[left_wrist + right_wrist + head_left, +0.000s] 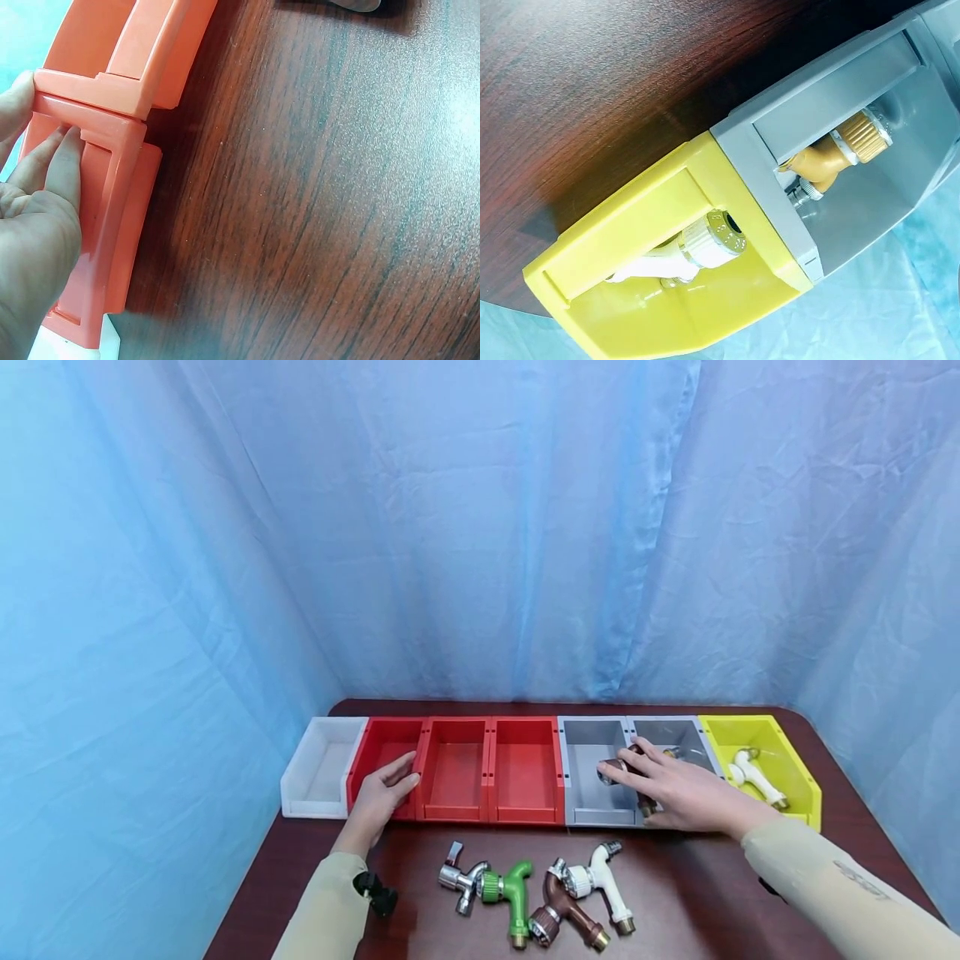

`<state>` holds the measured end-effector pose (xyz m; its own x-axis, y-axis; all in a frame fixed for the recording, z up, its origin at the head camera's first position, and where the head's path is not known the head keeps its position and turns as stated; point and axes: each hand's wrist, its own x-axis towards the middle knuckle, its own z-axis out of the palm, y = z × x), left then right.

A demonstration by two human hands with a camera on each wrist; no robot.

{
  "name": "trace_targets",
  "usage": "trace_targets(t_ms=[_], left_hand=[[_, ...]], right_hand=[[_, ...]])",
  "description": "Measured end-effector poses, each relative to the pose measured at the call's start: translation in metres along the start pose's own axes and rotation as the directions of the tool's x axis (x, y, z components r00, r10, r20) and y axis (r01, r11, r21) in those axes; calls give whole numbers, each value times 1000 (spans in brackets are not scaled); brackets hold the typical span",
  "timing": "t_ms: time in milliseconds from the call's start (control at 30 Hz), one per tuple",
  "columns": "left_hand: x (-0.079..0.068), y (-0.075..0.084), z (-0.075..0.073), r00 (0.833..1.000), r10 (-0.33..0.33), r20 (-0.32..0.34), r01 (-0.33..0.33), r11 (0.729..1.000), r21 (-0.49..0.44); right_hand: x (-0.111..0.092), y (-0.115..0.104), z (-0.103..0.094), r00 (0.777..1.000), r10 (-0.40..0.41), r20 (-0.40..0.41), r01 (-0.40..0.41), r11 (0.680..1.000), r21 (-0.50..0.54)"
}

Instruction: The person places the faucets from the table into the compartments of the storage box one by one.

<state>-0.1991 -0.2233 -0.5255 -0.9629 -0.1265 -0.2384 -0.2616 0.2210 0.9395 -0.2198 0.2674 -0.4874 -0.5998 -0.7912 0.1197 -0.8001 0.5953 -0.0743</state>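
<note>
My right hand (686, 789) grips a brown tap (611, 772) with a ribbed knob, over the two grey bins, close to the wall between them. Its fingers cover part of the tap, and neither hand nor tap shows in the right wrist view. Inside the right-hand grey bin lies a yellow-brown tap (821, 159). My left hand (378, 797) rests at the leftmost red bin (112, 247). Two of its fingers (64, 169) reach straight down inside that bin, while the thumb (16, 109) lies at the wall shared with the neighbouring red bin.
Several taps lie in front of the bins: silver (467, 881), green (516, 893), brown (557, 902) and white (609, 881). A yellow bin (802, 764) with a white tap (757, 777) ends the row at right, a white bin (318, 768) at left. Blue curtains (480, 543) hang behind.
</note>
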Motion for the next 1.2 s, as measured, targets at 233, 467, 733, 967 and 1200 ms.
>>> trace_targets(t_ms=[233,467,733,967,1200], left_hand=[[-1,0,-1,1000,-9,-3,9,1000,-6],[-1,-1,-3,1000,-4,1,4,1000,-7],[0,-1,-3,1000,-3,5,3,1000,-8],[0,1,-2,1000,1,12,-1,1000,-6],[-1,-1,0,1000,3,5,-3,1000,-9]], right_hand=[[10,2,1,1000,5,9,-4,999,-45],[22,2,4,1000,-12,22,14,998,-69],[30,2,4,999,13,41,-11,999,-46],[29,1,10,997,40,68,-37,999,-39],[27,0,14,991,72,110,-71,997,-15]])
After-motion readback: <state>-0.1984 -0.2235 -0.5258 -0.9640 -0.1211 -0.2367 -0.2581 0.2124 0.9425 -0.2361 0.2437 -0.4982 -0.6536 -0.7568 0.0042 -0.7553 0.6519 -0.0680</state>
